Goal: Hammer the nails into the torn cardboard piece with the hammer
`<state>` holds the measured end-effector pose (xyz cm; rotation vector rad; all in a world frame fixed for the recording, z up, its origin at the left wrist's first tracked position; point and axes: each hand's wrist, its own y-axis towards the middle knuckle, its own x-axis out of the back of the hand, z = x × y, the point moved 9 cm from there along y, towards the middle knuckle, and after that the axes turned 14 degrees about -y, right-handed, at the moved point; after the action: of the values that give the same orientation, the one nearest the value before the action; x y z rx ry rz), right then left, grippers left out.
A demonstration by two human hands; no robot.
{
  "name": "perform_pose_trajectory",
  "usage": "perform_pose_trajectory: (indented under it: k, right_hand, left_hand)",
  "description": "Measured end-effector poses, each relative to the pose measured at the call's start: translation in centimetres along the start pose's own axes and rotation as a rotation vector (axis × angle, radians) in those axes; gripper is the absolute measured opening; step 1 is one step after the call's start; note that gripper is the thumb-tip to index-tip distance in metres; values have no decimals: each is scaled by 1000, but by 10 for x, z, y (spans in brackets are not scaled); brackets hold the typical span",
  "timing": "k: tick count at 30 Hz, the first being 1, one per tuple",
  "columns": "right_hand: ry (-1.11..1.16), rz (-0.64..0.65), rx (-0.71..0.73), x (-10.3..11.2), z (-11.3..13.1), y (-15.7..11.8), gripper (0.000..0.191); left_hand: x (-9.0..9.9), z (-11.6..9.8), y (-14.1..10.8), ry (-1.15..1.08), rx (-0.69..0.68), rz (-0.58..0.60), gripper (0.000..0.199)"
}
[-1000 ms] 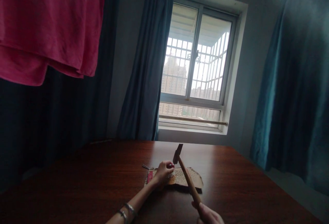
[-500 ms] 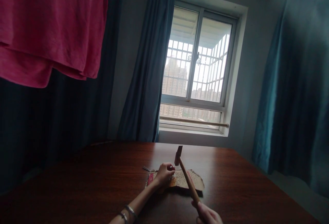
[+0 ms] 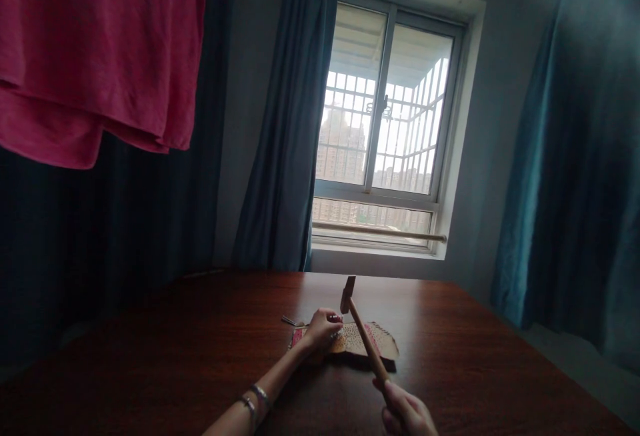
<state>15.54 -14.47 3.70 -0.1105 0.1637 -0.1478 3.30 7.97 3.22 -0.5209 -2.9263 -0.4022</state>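
Observation:
My right hand [image 3: 407, 409] is closed around the wooden handle of a hammer [image 3: 369, 343], low in the view. The hammer's dark head is raised just right of my left hand [image 3: 323, 328], above the table. My left hand's fingers are pinched around a small, dark reddish object [image 3: 335, 319], too small to name. Beneath that hand lies a piece of cardboard [image 3: 383, 341] dotted with many small holes, with pink and orange patches. My left forearm and hand hide part of the cardboard's left side.
Thin metal rods [image 3: 289, 321] lie beside the cardboard's far left corner. All of this is on a brown wooden table [image 3: 200, 349]. A pink cloth [image 3: 105, 56] hangs at upper left. Behind the table are blue curtains [image 3: 280, 136] and a barred window [image 3: 385, 116].
The whole view has shifted slightly, so the table and hands sit a little higher. Both hands, the hammer and the cardboard keep nearly the same places relative to each other.

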Motion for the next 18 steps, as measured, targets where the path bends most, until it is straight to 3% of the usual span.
perform_pose_trajectory:
  k: [5, 18]
  right_hand:
    - [17, 82, -32, -7, 0, -4, 58]
    - [36, 105, -30, -9, -1, -1, 57]
  left_hand:
    - [-2, -2, -2, -4, 30, -6, 16]
    - [-1, 0, 0, 11, 6, -15, 19]
